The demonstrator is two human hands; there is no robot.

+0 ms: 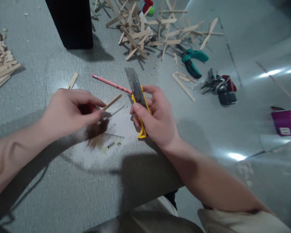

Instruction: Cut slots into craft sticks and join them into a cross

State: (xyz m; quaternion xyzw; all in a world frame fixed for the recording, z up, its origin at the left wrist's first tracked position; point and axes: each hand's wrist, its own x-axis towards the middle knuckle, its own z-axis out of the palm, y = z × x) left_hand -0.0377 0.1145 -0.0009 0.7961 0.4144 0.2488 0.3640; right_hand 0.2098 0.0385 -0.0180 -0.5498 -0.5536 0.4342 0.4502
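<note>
My left hand (72, 111) pinches a wooden stick (113, 101) between thumb and fingers, its free end pointing up to the right. In my right hand (157, 118) is a yellow utility knife (138, 97), its wide blade pointing up and away from me. A pink pencil (110, 83) lies just beyond, one end hidden behind the knife. Below the held stick, a clear ruler (111, 142) rests on pale and brown dust. Another wooden stick (73, 80) lies behind my left hand, partly covered by it.
Crossed wooden sticks (135, 35) spread across the back. A black container (79, 26) stands at the back left, near a stick pile (1, 64). Green-handled pliers (192, 63), loose sticks (183, 86), keys (220, 87) and a purple packet (285, 123) lie to the right.
</note>
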